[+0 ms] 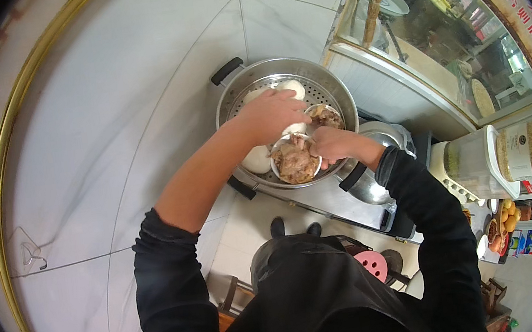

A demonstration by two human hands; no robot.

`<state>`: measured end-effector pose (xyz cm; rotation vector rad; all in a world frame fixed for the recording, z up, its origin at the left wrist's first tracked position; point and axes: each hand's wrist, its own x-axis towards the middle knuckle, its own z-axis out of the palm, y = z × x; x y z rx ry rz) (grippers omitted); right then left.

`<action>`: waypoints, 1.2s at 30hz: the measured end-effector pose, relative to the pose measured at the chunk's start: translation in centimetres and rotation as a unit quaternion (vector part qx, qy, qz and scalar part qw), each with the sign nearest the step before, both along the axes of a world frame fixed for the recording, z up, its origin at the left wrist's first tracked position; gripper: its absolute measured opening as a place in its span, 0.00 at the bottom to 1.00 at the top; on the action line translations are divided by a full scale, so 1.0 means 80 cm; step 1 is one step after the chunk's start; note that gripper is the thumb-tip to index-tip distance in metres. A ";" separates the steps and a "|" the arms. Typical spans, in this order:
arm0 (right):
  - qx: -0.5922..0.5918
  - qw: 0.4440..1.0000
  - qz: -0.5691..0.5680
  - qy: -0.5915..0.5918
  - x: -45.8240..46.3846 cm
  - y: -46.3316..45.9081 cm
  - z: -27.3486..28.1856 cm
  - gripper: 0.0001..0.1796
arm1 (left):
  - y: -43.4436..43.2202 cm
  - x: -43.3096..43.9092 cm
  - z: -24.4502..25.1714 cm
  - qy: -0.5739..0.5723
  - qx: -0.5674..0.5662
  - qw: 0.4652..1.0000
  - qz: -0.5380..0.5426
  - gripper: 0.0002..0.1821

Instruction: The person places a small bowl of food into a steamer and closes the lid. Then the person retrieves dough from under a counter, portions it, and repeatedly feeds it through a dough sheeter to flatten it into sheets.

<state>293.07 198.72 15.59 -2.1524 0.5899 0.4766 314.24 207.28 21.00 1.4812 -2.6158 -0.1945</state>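
A round metal steamer pot [346,106] with a perforated tray stands before me. My right hand [335,143] grips the rim of a white bowl of cooked meat [296,158] at the pot's near side. A second bowl of meat [325,117] sits just behind that hand. My left hand [273,115] reaches over the middle of the tray, its fingers spread above pale steamed buns; whether it touches one is hard to tell. One bun [291,89] lies beyond the fingers, another [256,160] left of the held bowl. More buns are partly hidden under the hand.
Right of the steamer is a metal pan [371,188] with a dark handle. A glass-fronted cabinet [431,53] rises at the upper right. Clear food containers [470,163] stand at the right. Marble-patterned wall tiles [136,82] border the left. A pink stool seat [372,265] is below.
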 end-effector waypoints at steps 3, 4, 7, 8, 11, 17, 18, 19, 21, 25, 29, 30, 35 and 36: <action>-0.015 0.999 0.002 0.049 0.014 0.005 -0.001 0.18 | -0.021 -0.003 -0.005 -0.101 0.016 0.994 -0.045 0.21; 0.015 0.993 -0.088 0.075 0.018 0.010 0.004 0.18 | -0.027 0.000 -0.005 -0.122 0.028 0.992 -0.012 0.21; -0.059 0.990 -0.109 0.063 0.009 0.017 0.045 0.18 | -0.038 0.022 -0.005 -0.126 0.008 0.991 0.036 0.22; -0.112 0.985 -0.111 0.062 -0.002 0.018 0.062 0.18 | -0.039 0.030 -0.005 -0.122 -0.012 0.991 0.049 0.22; -0.091 0.958 -0.240 -0.128 -0.097 -0.008 0.112 0.17 | -0.035 0.043 -0.006 -0.140 0.012 0.987 0.076 0.18; -0.329 0.868 -0.371 -0.025 -0.279 -0.089 0.021 0.17 | -0.010 0.022 0.013 -0.210 0.030 0.961 0.175 0.21; -0.342 0.877 -0.337 -0.032 -0.298 -0.082 -0.016 0.19 | -0.008 0.018 0.017 -0.177 0.008 0.968 0.178 0.23; -0.348 0.879 -0.325 0.021 -0.306 -0.084 -0.048 0.22 | -0.005 0.016 0.025 -0.180 0.020 0.959 0.218 0.25; -0.352 0.884 -0.307 0.017 -0.311 -0.071 -0.103 0.27 | 0.004 0.014 0.039 -0.129 -0.030 0.961 0.243 0.26; -0.316 0.910 -0.266 0.036 -0.285 -0.058 -0.148 0.29 | 0.071 0.014 0.062 -0.022 -0.166 0.942 0.292 0.24; -0.331 0.905 -0.266 0.000 -0.264 -0.072 -0.147 0.29 | 0.176 0.004 0.045 0.118 -0.219 0.894 0.373 0.26; -0.330 0.904 -0.270 -0.009 -0.266 -0.083 -0.142 0.28 | 0.202 -0.001 0.033 0.142 -0.213 0.876 0.408 0.26; -0.212 0.898 -0.365 -0.129 -0.323 -0.133 -0.098 0.25 | 0.310 -0.026 -0.050 0.299 -0.182 0.765 0.540 0.25; -0.144 0.894 -0.397 -0.153 -0.336 -0.137 -0.086 0.23 | 0.327 -0.029 -0.068 0.322 -0.172 0.743 0.562 0.25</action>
